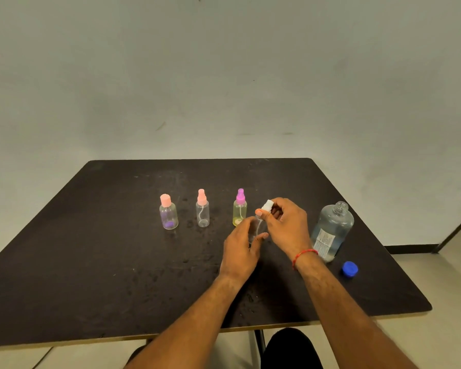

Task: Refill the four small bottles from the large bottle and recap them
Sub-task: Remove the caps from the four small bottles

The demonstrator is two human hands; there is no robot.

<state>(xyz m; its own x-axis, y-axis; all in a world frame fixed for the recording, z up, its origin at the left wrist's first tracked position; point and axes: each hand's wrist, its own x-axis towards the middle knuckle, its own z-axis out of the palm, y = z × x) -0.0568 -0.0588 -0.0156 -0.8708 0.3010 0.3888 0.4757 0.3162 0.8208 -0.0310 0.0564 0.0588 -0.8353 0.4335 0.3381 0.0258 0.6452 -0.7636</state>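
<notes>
Three capped small bottles stand in a row on the dark table point(91, 262): a purple-tinted one with a pink flip cap point(168, 213), a clear one with a pink spray top point(202, 209), and a yellow one with a magenta spray top point(240, 209). My left hand point(241, 246) grips a fourth clear small bottle point(258, 227). My right hand point(285, 225) pinches its white spray cap point(267, 206) at the bottle's neck. The large clear bottle point(332, 230) stands uncapped to the right, partly filled. Its blue cap point(349, 269) lies on the table in front of it.
The table's right edge runs close behind the large bottle and the blue cap. A grey wall rises behind the table. My knee shows below the table's near edge.
</notes>
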